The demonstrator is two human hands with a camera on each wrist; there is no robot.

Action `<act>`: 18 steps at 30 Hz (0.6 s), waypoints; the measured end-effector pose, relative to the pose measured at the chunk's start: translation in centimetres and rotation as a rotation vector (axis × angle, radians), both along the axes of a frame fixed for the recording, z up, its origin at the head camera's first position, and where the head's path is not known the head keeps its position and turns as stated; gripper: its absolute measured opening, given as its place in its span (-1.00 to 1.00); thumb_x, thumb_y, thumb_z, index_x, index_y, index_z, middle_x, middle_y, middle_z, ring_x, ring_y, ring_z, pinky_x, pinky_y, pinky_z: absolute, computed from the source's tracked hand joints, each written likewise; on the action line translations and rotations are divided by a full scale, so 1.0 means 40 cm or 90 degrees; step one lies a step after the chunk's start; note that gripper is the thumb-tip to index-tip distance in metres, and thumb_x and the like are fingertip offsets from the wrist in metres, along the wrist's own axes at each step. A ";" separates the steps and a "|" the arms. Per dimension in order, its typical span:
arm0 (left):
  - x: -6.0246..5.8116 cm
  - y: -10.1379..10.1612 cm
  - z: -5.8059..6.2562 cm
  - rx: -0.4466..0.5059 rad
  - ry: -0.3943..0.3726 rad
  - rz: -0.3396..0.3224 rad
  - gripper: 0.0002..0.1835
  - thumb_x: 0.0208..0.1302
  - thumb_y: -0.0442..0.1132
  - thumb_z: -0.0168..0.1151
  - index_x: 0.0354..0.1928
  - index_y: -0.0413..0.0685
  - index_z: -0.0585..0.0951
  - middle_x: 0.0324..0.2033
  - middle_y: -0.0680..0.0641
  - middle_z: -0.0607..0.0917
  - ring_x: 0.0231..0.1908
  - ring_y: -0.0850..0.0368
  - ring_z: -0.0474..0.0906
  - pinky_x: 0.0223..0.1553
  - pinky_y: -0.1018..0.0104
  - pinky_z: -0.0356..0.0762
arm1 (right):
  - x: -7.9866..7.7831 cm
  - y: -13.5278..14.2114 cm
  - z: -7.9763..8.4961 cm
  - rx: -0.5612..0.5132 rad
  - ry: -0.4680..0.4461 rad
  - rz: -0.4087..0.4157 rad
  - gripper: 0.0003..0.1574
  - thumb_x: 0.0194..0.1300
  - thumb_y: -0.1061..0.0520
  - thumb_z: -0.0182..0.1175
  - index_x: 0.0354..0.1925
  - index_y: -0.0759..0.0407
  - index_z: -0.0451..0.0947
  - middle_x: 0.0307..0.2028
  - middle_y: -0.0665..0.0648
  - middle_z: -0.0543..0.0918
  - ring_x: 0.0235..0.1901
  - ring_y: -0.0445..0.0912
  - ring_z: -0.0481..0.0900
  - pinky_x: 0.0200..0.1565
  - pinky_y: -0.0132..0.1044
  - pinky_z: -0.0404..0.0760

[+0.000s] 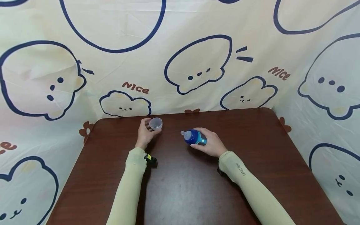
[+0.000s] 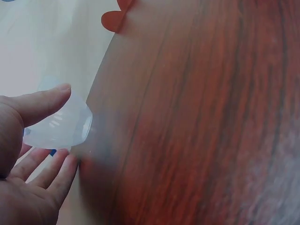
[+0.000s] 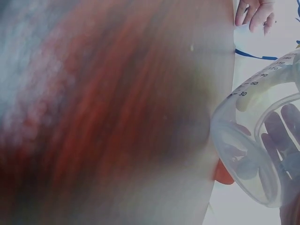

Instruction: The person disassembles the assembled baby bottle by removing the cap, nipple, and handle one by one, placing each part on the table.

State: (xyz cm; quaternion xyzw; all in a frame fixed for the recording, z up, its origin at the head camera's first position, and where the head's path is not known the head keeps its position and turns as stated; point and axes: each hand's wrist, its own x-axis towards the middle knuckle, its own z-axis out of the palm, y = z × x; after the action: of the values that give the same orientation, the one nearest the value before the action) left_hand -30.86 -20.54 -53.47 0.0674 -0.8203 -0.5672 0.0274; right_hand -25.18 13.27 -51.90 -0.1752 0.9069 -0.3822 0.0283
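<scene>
Both hands are closed on something over the far half of the desk. The left hand has a small translucent cup between its thumb and fingers, just by the far edge and left of centre. To the right, the right hand wraps its thumb and fingers round a clear baby bottle, its blue collar and teat pointing left, toward the cup. The bottle is tilted; whether it touches the desk I cannot tell.

A gap separates bottle and cup, with bare wood between them. The cup has little desk beyond it before the patterned cloth rises along the far edge. More room spreads on the near side, between the pale sleeves, and a broad strip runs right of the bottle to the right edge. The left edge is nearer the cup.
</scene>
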 end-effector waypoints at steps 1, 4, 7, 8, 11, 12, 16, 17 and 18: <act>0.001 -0.001 0.002 -0.012 0.004 -0.001 -0.02 0.09 -0.37 0.60 0.48 -0.07 0.22 0.38 -0.27 0.38 0.37 -0.21 0.42 0.39 -0.07 0.46 | 0.000 0.000 0.000 0.000 0.001 0.000 -0.05 0.18 -0.40 0.44 0.44 -0.30 0.34 0.33 0.05 0.55 0.22 0.09 0.54 0.18 0.25 0.61; 0.002 -0.004 0.012 -0.061 0.024 -0.005 0.08 0.02 -0.33 0.66 0.52 -0.05 0.18 0.42 -0.24 0.33 0.40 -0.18 0.32 0.45 -0.09 0.35 | -0.001 0.001 0.000 -0.004 0.000 -0.002 -0.06 0.18 -0.38 0.44 0.44 -0.30 0.34 0.32 0.06 0.56 0.21 0.10 0.54 0.18 0.25 0.61; 0.003 -0.006 0.025 -0.137 0.069 -0.015 0.17 -0.06 -0.27 0.72 0.55 -0.03 0.16 0.45 -0.21 0.27 0.44 -0.16 0.20 0.48 -0.14 0.29 | -0.001 0.000 0.003 -0.007 -0.003 -0.001 -0.08 0.19 -0.36 0.45 0.43 -0.30 0.35 0.31 0.05 0.56 0.22 0.10 0.54 0.19 0.25 0.61; 0.004 -0.005 0.034 -0.163 0.088 -0.023 0.20 -0.08 -0.27 0.72 0.56 -0.02 0.16 0.46 -0.20 0.25 0.44 -0.17 0.17 0.47 -0.17 0.28 | -0.001 -0.001 0.004 -0.009 -0.006 -0.002 -0.08 0.19 -0.35 0.46 0.42 -0.31 0.35 0.31 0.05 0.56 0.22 0.10 0.54 0.19 0.24 0.61; 0.011 0.011 0.068 -0.229 0.152 -0.062 0.17 -0.06 -0.29 0.71 0.57 0.03 0.18 0.49 -0.18 0.24 0.46 -0.18 0.12 0.42 -0.25 0.31 | -0.002 -0.001 0.005 -0.012 -0.008 -0.002 -0.08 0.19 -0.36 0.45 0.42 -0.29 0.35 0.32 0.05 0.56 0.22 0.11 0.53 0.18 0.25 0.61; 0.015 0.020 0.081 -0.241 0.170 -0.081 0.13 -0.03 -0.31 0.68 0.56 0.06 0.20 0.50 -0.18 0.25 0.47 -0.19 0.12 0.41 -0.27 0.32 | -0.002 -0.001 0.004 -0.014 -0.008 -0.002 -0.07 0.19 -0.37 0.45 0.43 -0.28 0.35 0.32 0.05 0.55 0.22 0.12 0.53 0.18 0.26 0.61; 0.044 0.070 0.124 -0.231 0.216 -0.200 -0.06 0.15 -0.34 0.56 0.53 0.07 0.28 0.46 -0.16 0.30 0.45 -0.19 0.22 0.39 -0.26 0.36 | -0.003 0.000 0.003 -0.018 -0.009 -0.004 -0.07 0.19 -0.38 0.44 0.43 -0.27 0.35 0.33 0.05 0.55 0.22 0.12 0.53 0.18 0.26 0.60; 0.051 0.084 0.131 -0.218 0.221 -0.241 -0.09 0.19 -0.34 0.53 0.53 0.07 0.27 0.46 -0.15 0.30 0.45 -0.18 0.23 0.40 -0.23 0.37 | -0.003 0.000 0.003 -0.017 -0.009 -0.005 -0.07 0.19 -0.37 0.44 0.43 -0.27 0.35 0.33 0.04 0.55 0.22 0.11 0.53 0.19 0.26 0.60; 0.059 0.097 0.135 -0.197 0.223 -0.282 -0.11 0.23 -0.33 0.50 0.54 0.07 0.26 0.46 -0.14 0.31 0.44 -0.17 0.25 0.41 -0.21 0.37 | -0.003 0.000 0.003 -0.016 -0.008 -0.007 -0.07 0.19 -0.37 0.45 0.43 -0.27 0.35 0.33 0.04 0.55 0.22 0.11 0.53 0.19 0.26 0.60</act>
State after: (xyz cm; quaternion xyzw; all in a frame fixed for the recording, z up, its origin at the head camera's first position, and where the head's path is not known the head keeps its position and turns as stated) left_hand -28.49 -16.67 -48.07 -0.2164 -0.8745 -0.4307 0.0543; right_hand -25.29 13.27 -51.77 -0.1683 0.9026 -0.3952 0.0300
